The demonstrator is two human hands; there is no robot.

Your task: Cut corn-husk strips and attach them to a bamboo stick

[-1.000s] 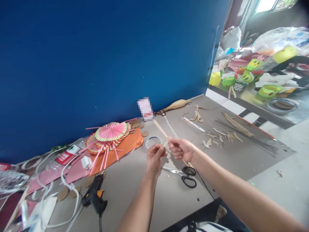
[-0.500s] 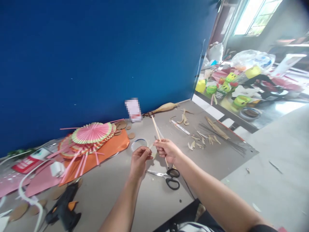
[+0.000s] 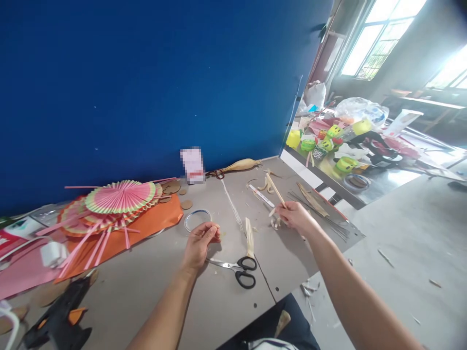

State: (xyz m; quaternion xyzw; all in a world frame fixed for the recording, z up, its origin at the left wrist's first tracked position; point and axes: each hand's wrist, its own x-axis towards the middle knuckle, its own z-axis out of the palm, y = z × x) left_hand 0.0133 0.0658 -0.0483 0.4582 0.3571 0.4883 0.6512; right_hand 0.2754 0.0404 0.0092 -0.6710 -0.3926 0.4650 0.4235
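Observation:
My right hand (image 3: 298, 219) is closed around a thin wooden stick (image 3: 276, 190), which slants up and away from it. Its fingertips are low over curled pale husk pieces (image 3: 274, 221) at the right of the table; whether they touch them I cannot tell. My left hand (image 3: 201, 243) is closed in a pinch beside a clear round ring-shaped dish (image 3: 197, 219); what its fingertips hold, if anything, is hidden. Black-handled scissors (image 3: 237, 267) lie just right of the left hand, blades pointing left. A strip of dried husk (image 3: 249, 237) rests above their handles.
Pink paper fans (image 3: 122, 201) lie on orange paper (image 3: 160, 219) at the left, with a black glue gun (image 3: 60, 311) nearer me. A white pen-like stick (image 3: 261, 196), dark wires (image 3: 330, 221) and a long husk (image 3: 313, 198) lie right. A blue partition (image 3: 146, 97) stands behind.
My right hand has moved right, away from my left hand, carrying the stick to the curled husk pieces. The husk strip by the scissors now shows. The view has shifted right.

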